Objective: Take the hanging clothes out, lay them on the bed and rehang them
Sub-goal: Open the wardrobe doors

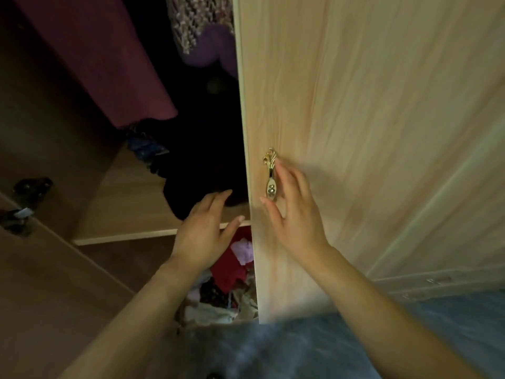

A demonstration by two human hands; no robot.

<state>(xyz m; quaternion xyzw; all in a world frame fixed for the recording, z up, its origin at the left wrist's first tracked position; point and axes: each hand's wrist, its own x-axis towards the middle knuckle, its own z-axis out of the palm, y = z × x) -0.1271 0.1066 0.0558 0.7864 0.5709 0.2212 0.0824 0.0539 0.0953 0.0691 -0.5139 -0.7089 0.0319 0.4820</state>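
the right hand [292, 214] is released, fingers spread and relaxed against the pale wooden door [369, 105] of a wardrobe. its forefinger tip lies just beside the top of the gold handle [270, 176] and its thumb tip sits by the handle's lower end, so the handle stands between the two. motion blur hides whether either one touches the metal. nothing is clasped.

the left hand [205, 231], just to the left of that hand past the door's edge, is released too. its fingers are straight and reach in over the front edge of a shelf [123, 203], holding nothing.

right above the left fingertips a heap of dark clothes [202, 149] hangs down onto the shelf. farther up and left of it hangs a maroon garment [109, 64], with a blue patterned cloth [144, 149] under its hem. at the top, close to the door's edge, hang a speckled knitted piece [196, 20] and a purple garment [210, 47].

under the left wrist, below the shelf, lies a jumbled pile of clothes [229, 274], red and lilac among them. beneath both forearms spreads a blue-grey surface [328, 351].
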